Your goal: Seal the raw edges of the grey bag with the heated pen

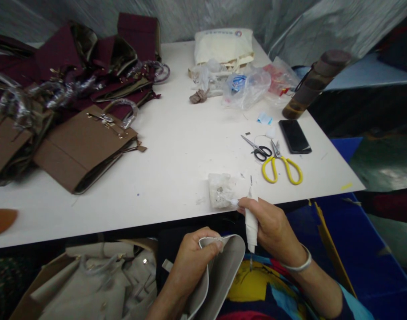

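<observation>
My left hand [193, 258] is closed on the edge of a light grey bag flap [223, 271] held over my lap, below the table's front edge. My right hand [273, 229] grips a thin tool wrapped in white tape [251, 222], its metal tip pointing up toward the table. The tool's tip sits beside a small clear plastic bag with crumbs [221, 190] lying at the table's front edge. A pale bracelet is on my right wrist.
The white table [177, 146] holds brown and maroon handbags [80, 146] at left, black scissors [258, 149], yellow scissors [281, 166], a black phone [294, 136], a brown bottle [315, 84], and plastic bags with a cloth tote [223, 46] at the back. Grey bags [97, 280] lie in a box at lower left.
</observation>
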Available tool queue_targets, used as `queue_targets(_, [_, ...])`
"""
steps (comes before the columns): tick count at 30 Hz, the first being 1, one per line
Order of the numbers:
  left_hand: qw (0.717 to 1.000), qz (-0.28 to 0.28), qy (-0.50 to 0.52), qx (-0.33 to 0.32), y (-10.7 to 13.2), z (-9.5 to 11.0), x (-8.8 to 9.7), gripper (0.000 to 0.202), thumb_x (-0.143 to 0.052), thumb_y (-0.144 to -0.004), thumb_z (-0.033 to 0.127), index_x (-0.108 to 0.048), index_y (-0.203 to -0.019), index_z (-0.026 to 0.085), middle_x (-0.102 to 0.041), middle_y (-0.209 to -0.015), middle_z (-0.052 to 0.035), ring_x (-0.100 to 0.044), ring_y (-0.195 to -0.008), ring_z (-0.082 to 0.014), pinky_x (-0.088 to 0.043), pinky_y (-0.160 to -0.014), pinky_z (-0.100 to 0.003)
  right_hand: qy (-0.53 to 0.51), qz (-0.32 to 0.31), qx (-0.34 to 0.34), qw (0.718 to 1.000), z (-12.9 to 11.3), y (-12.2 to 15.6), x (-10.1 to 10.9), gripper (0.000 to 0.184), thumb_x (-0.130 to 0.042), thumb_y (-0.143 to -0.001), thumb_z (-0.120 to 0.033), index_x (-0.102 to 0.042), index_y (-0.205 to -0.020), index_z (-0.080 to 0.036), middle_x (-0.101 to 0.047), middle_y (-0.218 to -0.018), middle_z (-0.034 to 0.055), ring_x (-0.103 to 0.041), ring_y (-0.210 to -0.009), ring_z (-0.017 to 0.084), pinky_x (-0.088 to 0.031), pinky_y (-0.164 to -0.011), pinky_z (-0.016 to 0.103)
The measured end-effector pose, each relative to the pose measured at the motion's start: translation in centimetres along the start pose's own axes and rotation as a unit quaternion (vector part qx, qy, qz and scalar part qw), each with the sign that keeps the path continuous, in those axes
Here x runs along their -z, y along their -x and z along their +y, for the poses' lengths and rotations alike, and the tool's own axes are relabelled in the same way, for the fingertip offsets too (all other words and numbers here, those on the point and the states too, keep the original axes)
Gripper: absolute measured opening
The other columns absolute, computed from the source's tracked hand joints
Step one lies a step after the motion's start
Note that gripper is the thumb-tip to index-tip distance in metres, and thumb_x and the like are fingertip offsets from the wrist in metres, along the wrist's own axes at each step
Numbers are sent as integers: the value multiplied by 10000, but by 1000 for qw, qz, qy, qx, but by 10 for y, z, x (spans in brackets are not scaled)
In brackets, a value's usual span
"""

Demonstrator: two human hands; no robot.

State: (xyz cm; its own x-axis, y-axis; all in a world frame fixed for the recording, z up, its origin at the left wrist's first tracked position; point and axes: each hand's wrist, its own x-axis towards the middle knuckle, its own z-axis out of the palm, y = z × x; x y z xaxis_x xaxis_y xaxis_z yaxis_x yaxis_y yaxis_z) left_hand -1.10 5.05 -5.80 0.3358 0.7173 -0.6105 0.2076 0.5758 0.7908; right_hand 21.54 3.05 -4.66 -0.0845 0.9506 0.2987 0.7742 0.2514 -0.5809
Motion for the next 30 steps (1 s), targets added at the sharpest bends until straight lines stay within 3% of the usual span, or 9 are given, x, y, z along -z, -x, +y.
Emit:
queue_targets(9, [1000, -8, -4, -6, -1, -5, 2, 193, -750, -737, 339, -744, -750, 147, -594, -691, -10, -481, -660, -153, -345, -642, -277, 35, -25, 7, 999, 0, -2, -3, 215, -530, -1008, -93, -643, -1165, -186, -684, -870, 81, -690, -810, 216, -555, -735, 311])
queue_targets(16, [1000, -10, -5, -3, -1, 0, 3, 204, -743, -720, 348, -732, -740, 146, -573, -681, -5, -476, -661, -156, -354, -650, -279, 97, -24, 29, 995, -1, -1, -2, 354, -443, -957, -16, -654, -1177, -196, -646, -809, 58, -647, -732, 191, -511, -657, 276])
queue_targets(30, [1000, -11, -1, -1, 2, -5, 3, 198, -753, -741, 337, -736, -752, 140, -566, -686, 0, -470, -660, -147, -338, -635, -276, 99, -24, 19, 995, -9, -4, -1, 307, -446, -944, -19, -642, -1104, -195, -627, -783, 44, -625, -690, 194, -460, -639, 299])
